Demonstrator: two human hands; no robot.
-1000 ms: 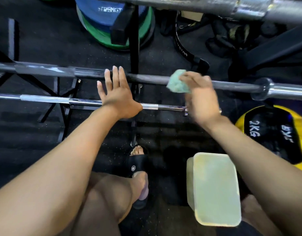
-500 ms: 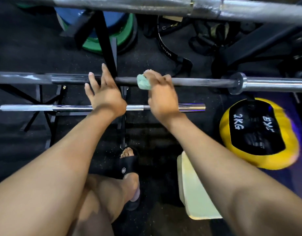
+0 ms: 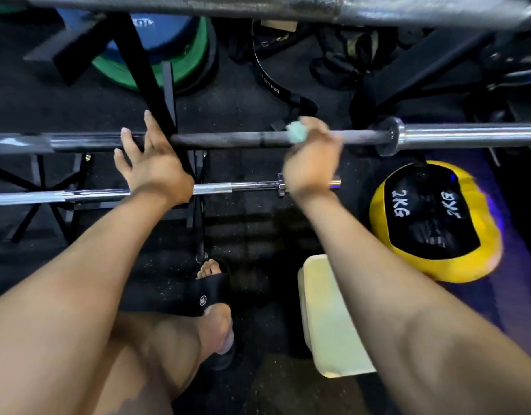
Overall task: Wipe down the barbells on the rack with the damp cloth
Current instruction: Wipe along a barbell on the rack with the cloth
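Midway, we are gripping the damp cloth [image 3: 295,135] in our right hand [image 3: 310,163] on the middle barbell [image 3: 228,139], left hand [image 3: 152,166] spread open; nearer barbell [image 3: 60,196] seemingly awaiting wiping.

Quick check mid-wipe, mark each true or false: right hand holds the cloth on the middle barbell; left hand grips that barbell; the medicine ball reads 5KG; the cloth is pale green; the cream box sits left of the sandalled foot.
1. The right hand holds the cloth on the middle barbell. True.
2. The left hand grips that barbell. False: its fingers are spread open.
3. The medicine ball reads 5KG. False: 2KG.
4. The cloth is pale green. True.
5. The cream box sits left of the sandalled foot. False: right of it.
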